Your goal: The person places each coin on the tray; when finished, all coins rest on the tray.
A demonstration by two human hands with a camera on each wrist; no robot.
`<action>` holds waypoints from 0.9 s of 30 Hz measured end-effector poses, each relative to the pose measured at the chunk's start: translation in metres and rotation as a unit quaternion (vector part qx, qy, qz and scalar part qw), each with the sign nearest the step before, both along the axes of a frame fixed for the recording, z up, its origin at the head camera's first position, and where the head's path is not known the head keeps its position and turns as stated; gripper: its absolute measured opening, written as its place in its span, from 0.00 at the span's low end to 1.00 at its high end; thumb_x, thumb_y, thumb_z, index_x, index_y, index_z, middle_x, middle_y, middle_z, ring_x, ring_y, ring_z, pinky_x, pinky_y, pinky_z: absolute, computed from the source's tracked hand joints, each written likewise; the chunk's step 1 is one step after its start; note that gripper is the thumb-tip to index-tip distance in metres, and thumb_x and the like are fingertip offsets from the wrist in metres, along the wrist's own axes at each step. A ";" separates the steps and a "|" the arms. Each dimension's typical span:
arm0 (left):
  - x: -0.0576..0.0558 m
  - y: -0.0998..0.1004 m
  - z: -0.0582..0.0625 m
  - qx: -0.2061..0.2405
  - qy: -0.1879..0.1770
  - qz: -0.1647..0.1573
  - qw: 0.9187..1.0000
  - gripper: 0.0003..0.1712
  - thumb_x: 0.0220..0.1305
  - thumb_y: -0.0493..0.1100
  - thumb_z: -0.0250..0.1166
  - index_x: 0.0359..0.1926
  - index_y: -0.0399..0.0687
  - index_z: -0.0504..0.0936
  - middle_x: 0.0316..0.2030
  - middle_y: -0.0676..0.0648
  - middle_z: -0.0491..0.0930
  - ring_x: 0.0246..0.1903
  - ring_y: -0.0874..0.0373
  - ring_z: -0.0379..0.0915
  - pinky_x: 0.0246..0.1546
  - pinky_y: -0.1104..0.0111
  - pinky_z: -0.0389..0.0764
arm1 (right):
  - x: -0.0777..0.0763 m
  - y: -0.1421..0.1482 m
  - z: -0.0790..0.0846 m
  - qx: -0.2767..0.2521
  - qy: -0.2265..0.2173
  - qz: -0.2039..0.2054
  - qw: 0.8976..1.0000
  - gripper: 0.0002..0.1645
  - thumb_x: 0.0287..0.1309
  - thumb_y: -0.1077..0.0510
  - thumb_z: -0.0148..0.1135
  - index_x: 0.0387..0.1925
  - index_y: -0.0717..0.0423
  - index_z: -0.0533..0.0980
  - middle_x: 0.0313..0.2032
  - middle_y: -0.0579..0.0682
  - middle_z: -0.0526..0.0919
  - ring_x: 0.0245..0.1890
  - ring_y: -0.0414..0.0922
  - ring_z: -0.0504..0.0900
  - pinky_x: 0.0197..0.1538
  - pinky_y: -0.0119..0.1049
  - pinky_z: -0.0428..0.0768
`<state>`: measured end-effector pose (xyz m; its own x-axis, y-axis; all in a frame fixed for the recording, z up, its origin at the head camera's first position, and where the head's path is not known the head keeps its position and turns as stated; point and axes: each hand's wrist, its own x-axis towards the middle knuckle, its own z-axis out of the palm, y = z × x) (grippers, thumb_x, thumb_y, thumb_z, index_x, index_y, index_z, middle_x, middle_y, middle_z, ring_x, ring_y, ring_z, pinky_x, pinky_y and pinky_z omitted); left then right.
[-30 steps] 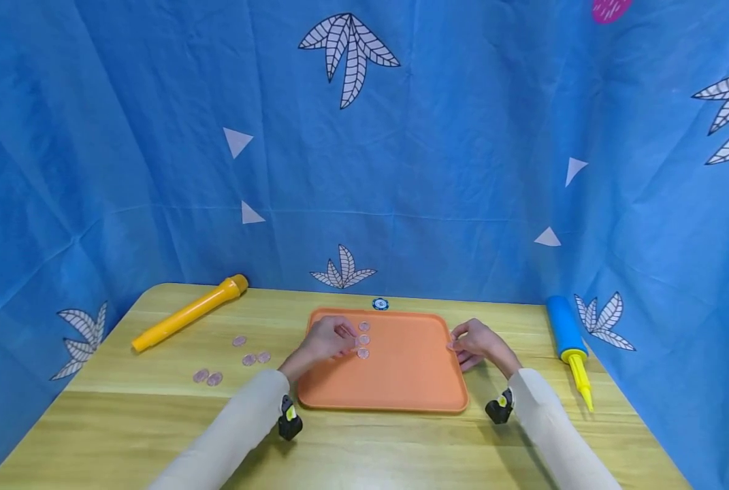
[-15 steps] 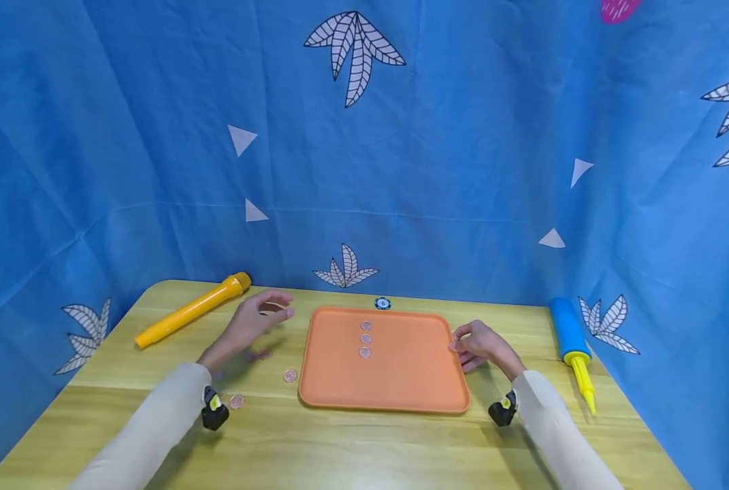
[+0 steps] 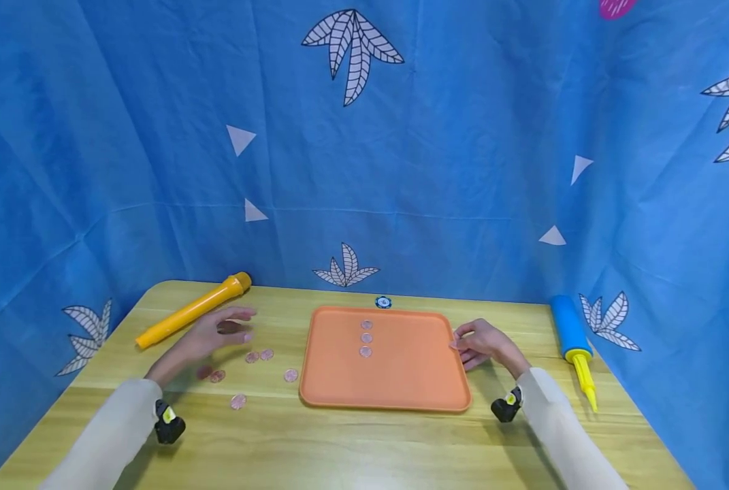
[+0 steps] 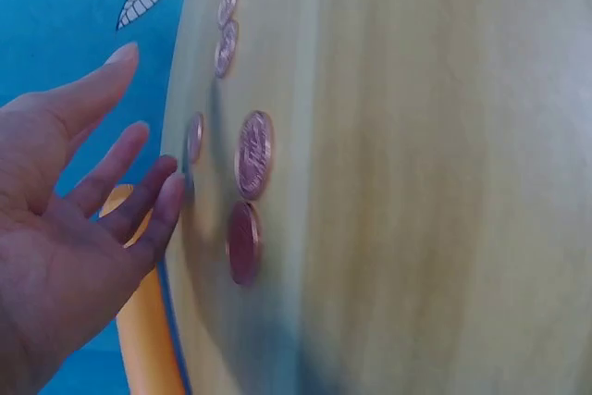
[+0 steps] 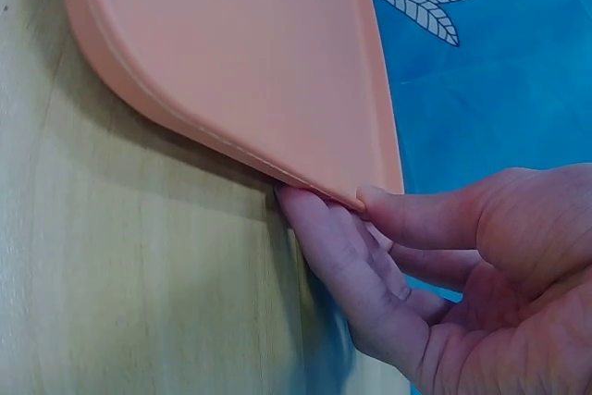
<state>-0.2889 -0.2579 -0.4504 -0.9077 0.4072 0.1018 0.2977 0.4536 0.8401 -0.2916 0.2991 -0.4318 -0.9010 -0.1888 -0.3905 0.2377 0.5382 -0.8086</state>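
My left hand [image 3: 214, 332] hovers above the left part of the table with its fingers loosely spread and nothing between them. Below and around it lie several copper coins, among them a touching pair [image 3: 259, 355] and another pair [image 4: 248, 196] closer to the wrist. One more coin [image 4: 194, 138] is just beyond the fingertips in the left wrist view. My right hand [image 3: 480, 342] pinches the right rim of an orange tray [image 3: 413, 388], thumb on top and fingers against the underside [image 5: 324, 228]. Inside the tray three coins [image 3: 366, 337] form a column left of centre.
A yellow microphone-shaped tube [image 3: 192, 312] lies at the back left. Behind the tray sits a blue-and-white poker chip [image 3: 383, 302]. A blue hand pump [image 3: 569, 330] with a yellow nozzle lies along the right edge. Blue patterned cloth [image 3: 395, 170] hangs close behind the table.
My left hand has moved left from the coins in the tray to above the loose coins, its fingers spreading apart. Two coins once behind the left sleeve now show. The right hand keeps its grip.
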 end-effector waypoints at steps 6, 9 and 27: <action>-0.003 -0.004 -0.011 -0.021 -0.015 -0.045 0.999 0.33 0.73 0.40 0.67 0.72 0.30 0.68 0.68 0.28 0.72 0.67 0.31 0.69 0.68 0.44 0.73 | 0.000 0.003 0.000 -0.007 -0.002 0.003 1.000 0.08 0.71 0.66 0.61 0.46 0.70 0.77 0.24 0.52 0.87 0.23 0.42 0.88 0.35 0.44 0.90; -0.002 -0.006 -0.014 -0.025 -0.010 -0.023 0.999 0.30 0.73 0.38 0.67 0.70 0.29 0.71 0.65 0.29 0.75 0.63 0.35 0.73 0.63 0.56 0.79 | 0.000 0.003 0.000 -0.011 -0.007 -0.002 1.000 0.08 0.71 0.67 0.61 0.46 0.70 0.76 0.25 0.52 0.86 0.24 0.43 0.88 0.36 0.44 0.91; 0.004 0.004 -0.012 -0.090 0.030 0.094 0.991 0.08 0.68 0.37 0.71 0.43 0.37 0.84 0.34 0.47 0.80 0.34 0.56 0.71 0.35 0.72 0.74 | -0.001 -0.003 0.001 0.010 -0.012 -0.014 1.000 0.05 0.72 0.67 0.62 0.43 0.67 0.77 0.23 0.52 0.84 0.22 0.42 0.86 0.35 0.44 0.90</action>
<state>-0.2853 -0.2542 -0.4624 -0.9638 0.2476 0.0993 0.2407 0.6470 0.7235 -0.2923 0.2960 -0.4310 -0.8957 -0.1561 -0.4163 0.2723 0.5476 -0.7912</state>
